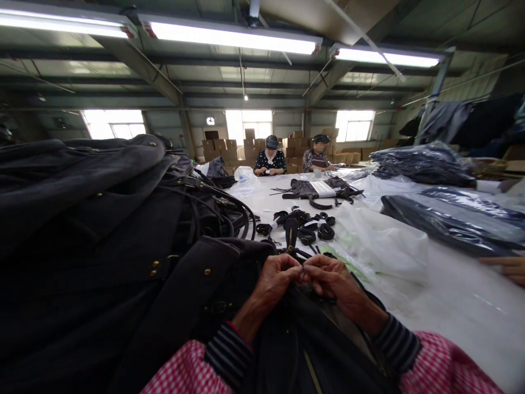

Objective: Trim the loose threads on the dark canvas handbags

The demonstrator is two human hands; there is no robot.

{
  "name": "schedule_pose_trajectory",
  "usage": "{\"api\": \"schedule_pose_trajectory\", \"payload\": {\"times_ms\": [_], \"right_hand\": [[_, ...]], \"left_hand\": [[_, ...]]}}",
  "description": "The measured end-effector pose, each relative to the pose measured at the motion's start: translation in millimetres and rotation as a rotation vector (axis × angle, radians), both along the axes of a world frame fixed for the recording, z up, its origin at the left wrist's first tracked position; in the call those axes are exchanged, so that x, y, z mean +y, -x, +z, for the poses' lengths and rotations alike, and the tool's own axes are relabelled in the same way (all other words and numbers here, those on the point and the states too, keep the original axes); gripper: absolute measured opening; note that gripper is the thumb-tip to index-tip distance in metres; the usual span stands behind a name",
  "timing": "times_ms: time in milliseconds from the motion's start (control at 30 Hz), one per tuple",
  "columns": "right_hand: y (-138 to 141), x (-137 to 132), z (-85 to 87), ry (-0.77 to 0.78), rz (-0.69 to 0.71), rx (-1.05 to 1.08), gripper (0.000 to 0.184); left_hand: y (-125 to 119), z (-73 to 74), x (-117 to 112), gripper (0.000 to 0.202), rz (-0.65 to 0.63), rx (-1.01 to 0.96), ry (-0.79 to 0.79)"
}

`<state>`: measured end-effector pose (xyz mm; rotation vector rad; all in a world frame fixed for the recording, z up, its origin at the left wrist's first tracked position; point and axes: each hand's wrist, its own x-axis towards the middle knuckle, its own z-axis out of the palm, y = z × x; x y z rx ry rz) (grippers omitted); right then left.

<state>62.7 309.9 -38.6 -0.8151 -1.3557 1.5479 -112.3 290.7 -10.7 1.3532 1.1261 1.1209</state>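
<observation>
My left hand (275, 280) and my right hand (333, 279) meet over a dark garment (287, 339) lying in front of me. Both have the fingers curled into a pinch, fingertips touching at a small part of the garment, maybe a zipper pull, too small to name. A thin zipper line (311, 375) runs down the dark cloth below my hands. Just beyond my hands lies a heap of black straps with buckles (305, 225) on the white table (459, 306).
A big pile of dark coats with brass buttons (102, 219) fills the left. Clear plastic bags (377, 241) and bagged dark garments (451, 219) lie at right. Another person's fingers (506, 268) reach in at the right edge. Two people sit at the far end (270, 158), cardboard boxes behind.
</observation>
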Motion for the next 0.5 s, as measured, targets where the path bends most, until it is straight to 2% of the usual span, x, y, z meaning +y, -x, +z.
{"api": "schedule_pose_trajectory", "payload": {"times_ms": [267, 500], "right_hand": [[0.3, 2.4, -5.6, 0.09, -0.05, 0.01, 0.034], [1.9, -2.2, 1.1, 0.096, -0.023, 0.03, 0.03]], "left_hand": [[-0.9, 1.2, -2.2, 0.019, 0.024, 0.023, 0.003], [-2.1, 2.6, -4.0, 0.017, 0.022, 0.066, 0.0]]}}
